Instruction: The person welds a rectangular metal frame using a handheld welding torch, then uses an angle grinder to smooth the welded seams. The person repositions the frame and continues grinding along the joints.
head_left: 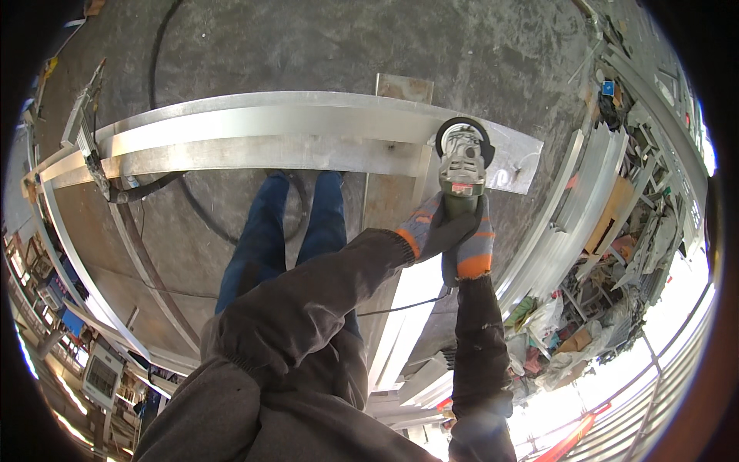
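An angle grinder [463, 160] with a round dark guard is over the right end of a long silvery metal channel [269, 123]. Both of my hands, in grey gloves with orange cuffs, are closed around its body. My left hand [428, 225] wraps it from the left side; my right hand [476, 240] grips further back, on the right. Past the guard lies a flat, shiny metal plate [517, 160] at the end of the channel. The disc's edge is hidden, so I cannot tell whether it touches the metal.
A thin cord [404, 307] trails below my left forearm. At left, a welding clamp-like tool [92, 158] and a thick dark hose [204, 212] lie by the frame. Long metal profiles [573, 204] and a scrap heap [570, 331] stand at right. My legs are behind the channel.
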Demonstrator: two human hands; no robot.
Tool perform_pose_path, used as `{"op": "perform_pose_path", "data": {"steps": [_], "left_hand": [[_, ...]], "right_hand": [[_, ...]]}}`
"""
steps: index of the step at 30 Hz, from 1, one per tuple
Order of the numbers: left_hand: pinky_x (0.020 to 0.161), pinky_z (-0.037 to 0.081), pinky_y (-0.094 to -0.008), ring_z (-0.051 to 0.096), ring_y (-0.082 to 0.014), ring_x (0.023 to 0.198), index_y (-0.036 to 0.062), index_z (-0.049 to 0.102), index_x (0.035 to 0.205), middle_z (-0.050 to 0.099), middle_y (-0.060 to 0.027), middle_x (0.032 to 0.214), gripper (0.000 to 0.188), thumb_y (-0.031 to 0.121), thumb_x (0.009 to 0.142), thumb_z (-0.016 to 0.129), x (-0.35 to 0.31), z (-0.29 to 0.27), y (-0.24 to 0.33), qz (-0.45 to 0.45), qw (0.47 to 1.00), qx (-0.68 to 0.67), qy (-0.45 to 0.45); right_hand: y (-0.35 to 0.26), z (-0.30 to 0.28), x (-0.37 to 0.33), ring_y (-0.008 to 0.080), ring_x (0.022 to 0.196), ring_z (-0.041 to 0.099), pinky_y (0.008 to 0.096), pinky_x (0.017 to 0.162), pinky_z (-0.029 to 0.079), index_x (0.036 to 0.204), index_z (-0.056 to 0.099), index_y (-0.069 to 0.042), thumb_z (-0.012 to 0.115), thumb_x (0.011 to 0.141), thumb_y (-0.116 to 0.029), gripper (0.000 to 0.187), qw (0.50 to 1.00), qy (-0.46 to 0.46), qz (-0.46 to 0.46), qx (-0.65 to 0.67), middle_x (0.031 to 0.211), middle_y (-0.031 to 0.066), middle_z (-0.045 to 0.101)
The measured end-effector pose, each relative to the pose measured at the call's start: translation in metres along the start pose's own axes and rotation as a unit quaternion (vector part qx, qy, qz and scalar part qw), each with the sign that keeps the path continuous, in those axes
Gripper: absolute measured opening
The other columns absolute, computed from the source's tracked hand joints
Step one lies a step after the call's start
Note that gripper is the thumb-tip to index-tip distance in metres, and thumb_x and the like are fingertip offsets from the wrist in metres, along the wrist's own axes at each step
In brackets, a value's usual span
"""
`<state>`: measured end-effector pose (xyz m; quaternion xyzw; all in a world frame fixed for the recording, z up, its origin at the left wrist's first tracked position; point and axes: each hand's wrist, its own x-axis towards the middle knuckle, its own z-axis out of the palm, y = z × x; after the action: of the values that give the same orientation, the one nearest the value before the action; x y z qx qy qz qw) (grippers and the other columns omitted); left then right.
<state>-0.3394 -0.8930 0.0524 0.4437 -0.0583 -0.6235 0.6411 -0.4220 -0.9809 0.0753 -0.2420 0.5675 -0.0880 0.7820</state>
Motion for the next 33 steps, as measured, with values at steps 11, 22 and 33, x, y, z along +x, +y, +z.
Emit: {"op": "perform_pose_path", "data": {"steps": [11,22,33], "left_hand": [[0.092,0.049,-0.0338,0.058,-0.0176,0.106,0.0039,0.053,0.129,0.064,-0.0103,0.116,0.044,0.027,0.093,0.064,-0.004,0.000,0.018,-0.001,1.000,0.023,0.015],[0.095,0.048,-0.0318,0.057,-0.0159,0.109,0.0037,0.052,0.131,0.063,-0.0100,0.118,0.044,0.025,0.094,0.064,0.002,0.001,0.004,0.011,1.000,0.020,0.010],[0.097,0.047,-0.0335,0.056,-0.0167,0.113,0.0056,0.046,0.136,0.060,-0.0105,0.125,0.051,0.026,0.093,0.065,-0.003,0.000,0.013,-0.005,0.999,0.038,0.010]], "right_hand": [[0.002,-0.001,0.002,0.0196,0.101,0.061,0.0321,0.089,0.051,0.125,0.057,-0.006,0.047,0.101,-0.044,0.046,0.998,0.047,-0.010,-0.036,0.113,0.0074,0.062],[0.004,-0.007,0.005,0.0173,0.100,0.060,0.0313,0.086,0.052,0.125,0.056,-0.007,0.043,0.103,-0.041,0.042,0.995,0.018,-0.038,-0.089,0.114,0.0057,0.062],[0.003,-0.006,0.009,0.0188,0.101,0.060,0.0319,0.086,0.053,0.123,0.057,-0.009,0.043,0.104,-0.039,0.039,0.998,0.035,-0.028,-0.050,0.115,0.0071,0.061]]}}
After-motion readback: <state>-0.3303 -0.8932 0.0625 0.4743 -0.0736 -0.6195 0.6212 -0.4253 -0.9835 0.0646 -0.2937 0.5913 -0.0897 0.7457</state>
